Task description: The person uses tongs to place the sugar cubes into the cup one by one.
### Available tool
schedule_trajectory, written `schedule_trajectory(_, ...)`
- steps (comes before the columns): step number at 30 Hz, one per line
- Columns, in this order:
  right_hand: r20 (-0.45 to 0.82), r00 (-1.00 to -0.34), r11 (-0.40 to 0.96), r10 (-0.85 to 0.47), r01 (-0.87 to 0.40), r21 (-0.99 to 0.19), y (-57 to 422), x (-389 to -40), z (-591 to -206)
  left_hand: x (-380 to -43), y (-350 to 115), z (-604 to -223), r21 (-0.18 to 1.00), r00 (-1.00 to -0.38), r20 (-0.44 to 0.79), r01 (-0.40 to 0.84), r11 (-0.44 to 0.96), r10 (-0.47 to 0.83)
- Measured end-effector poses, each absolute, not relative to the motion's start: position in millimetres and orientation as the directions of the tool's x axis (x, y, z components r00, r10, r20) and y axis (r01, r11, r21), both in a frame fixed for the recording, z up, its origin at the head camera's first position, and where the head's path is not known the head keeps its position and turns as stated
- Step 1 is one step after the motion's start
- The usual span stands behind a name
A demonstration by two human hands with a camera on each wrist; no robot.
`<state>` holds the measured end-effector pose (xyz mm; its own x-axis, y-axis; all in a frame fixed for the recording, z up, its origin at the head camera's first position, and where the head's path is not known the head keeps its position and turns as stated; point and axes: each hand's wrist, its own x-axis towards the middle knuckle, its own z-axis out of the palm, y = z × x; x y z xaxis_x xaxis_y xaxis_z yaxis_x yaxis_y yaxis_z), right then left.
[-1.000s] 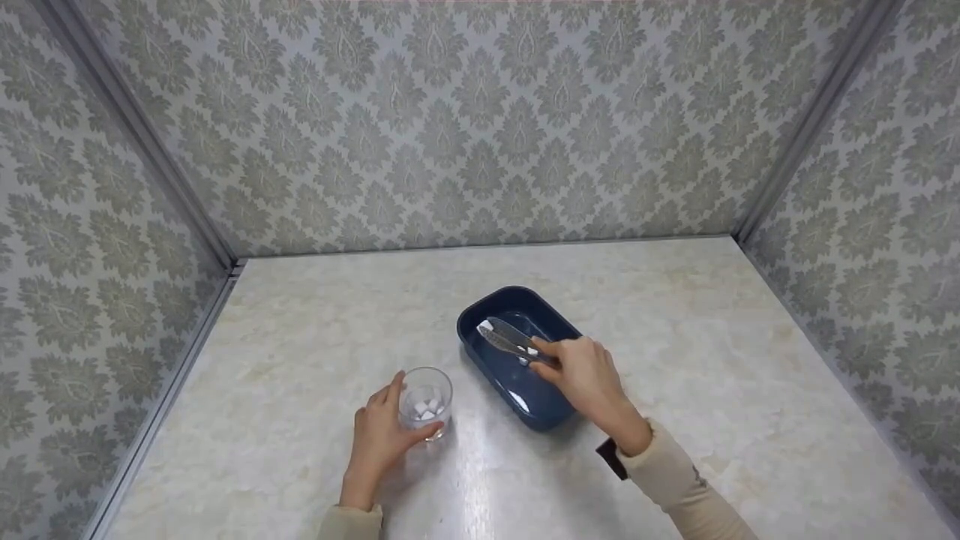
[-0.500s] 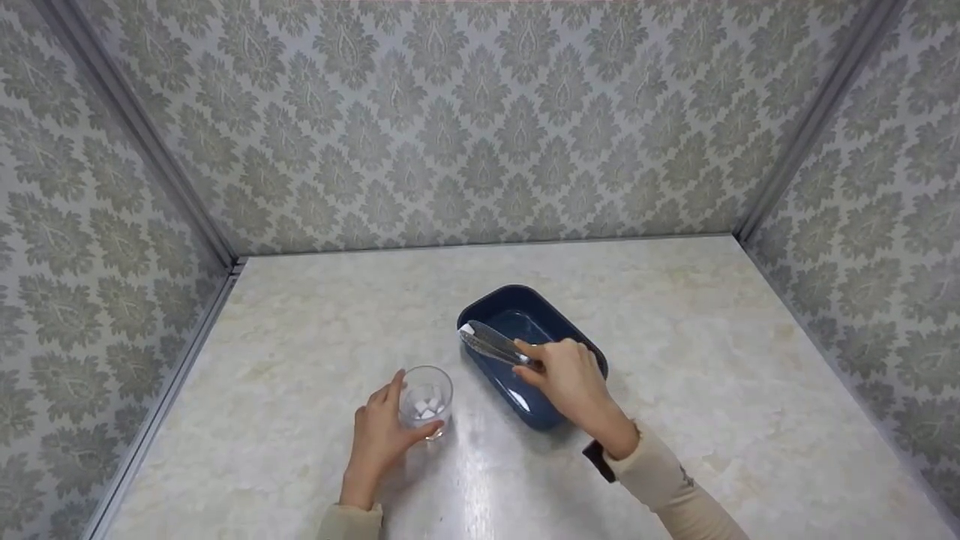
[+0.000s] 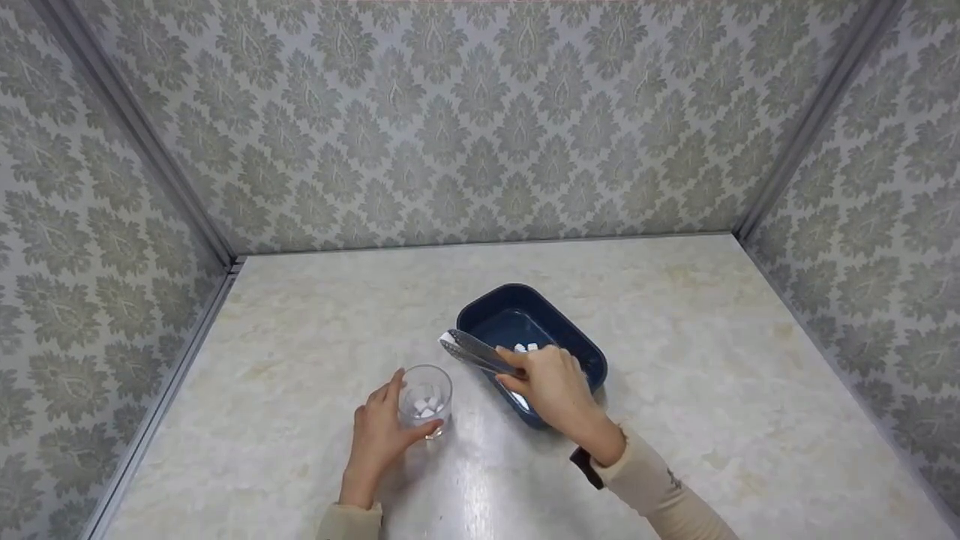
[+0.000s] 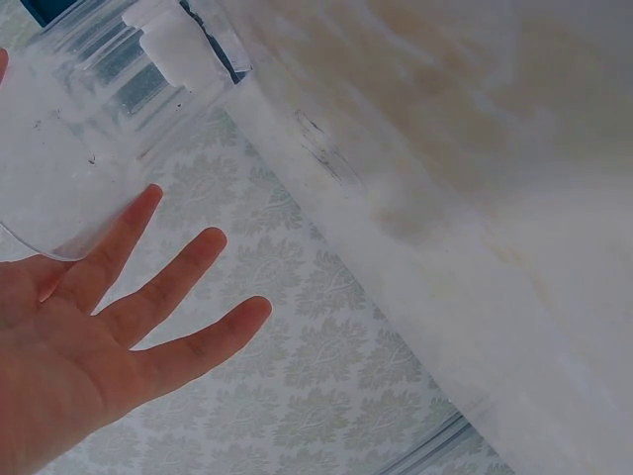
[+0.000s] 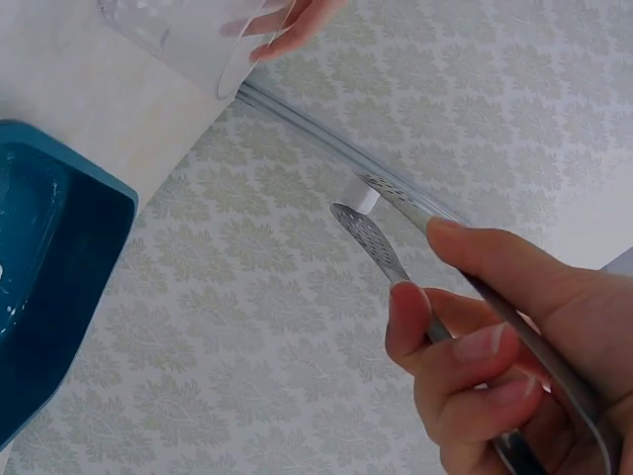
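My left hand [image 3: 379, 439] holds a clear drinking glass [image 3: 425, 390] upright on the table, thumb on the near side and fingers on the far left side. Several white cubes [image 3: 426, 406] lie at its bottom. In the left wrist view, three fingers [image 4: 178, 272] spread out beside the glass. My right hand [image 3: 559, 386] grips metal tongs [image 3: 474, 352] with perforated tips. A white cube [image 5: 358, 195] is pinched between those tips, just past the left rim of a dark blue dish [image 3: 551, 309]. More white cubes [image 3: 526, 348] sit in the dish, partly hidden by my hand.
The pale marbled table [image 3: 337, 300] is bounded by patterned walls [image 3: 480, 135] at the back and both sides. The dish stands to the right of the glass, with a narrow gap between them.
My right hand has moved left, bringing the tongs and the pinched cube from inside the dish out over its left rim, nearer the glass. The left hand and glass have stayed put.
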<state>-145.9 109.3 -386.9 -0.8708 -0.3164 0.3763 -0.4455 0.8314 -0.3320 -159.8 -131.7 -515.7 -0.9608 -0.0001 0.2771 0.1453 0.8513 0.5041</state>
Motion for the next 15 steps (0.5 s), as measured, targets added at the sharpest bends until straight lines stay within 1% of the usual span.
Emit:
schedule_trajectory(9, 0.409, -0.843, 0.828, -0.349, -0.482, -0.286, 98.5, -142.3, -390.3, -159.4, -131.6, -516.0, 0.504, -0.959, 0.283, 0.152, 0.85, 0.003)
schedule_trajectory(15, 0.404, -0.839, 0.82, -0.365, -0.495, -0.288, 92.4, -140.8, -394.2, -159.5, -131.8, -515.7, 0.514, -0.958, 0.285, 0.157, 0.843, 0.004)
